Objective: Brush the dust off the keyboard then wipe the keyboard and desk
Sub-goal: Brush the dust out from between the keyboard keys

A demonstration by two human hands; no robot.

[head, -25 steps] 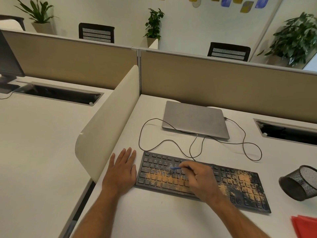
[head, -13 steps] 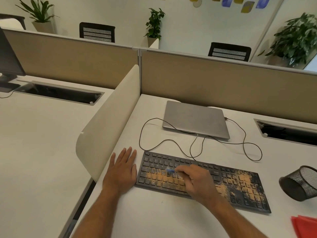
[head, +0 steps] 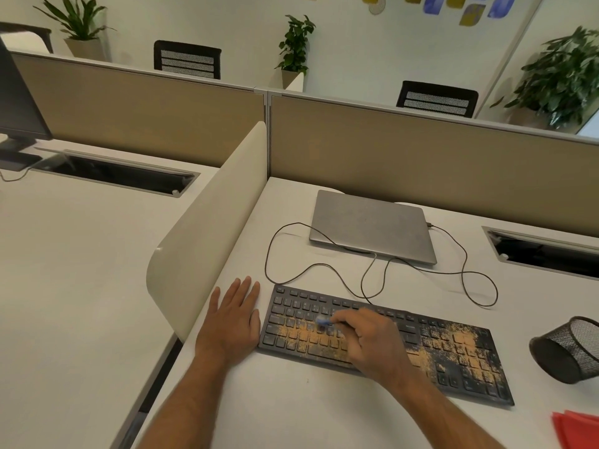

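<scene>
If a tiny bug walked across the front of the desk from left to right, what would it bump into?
Left hand flat on the desk → dusty keyboard, where the right hand holds a little blue brush → tipped-over black mesh cup → red cloth at the corner.

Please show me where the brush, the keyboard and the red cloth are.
brush [head: 322,320]: head view, on its blurred blue tip.
keyboard [head: 466,354]: head view, on its dusty right keys.
red cloth [head: 580,427]: head view, on its visible corner.
</scene>
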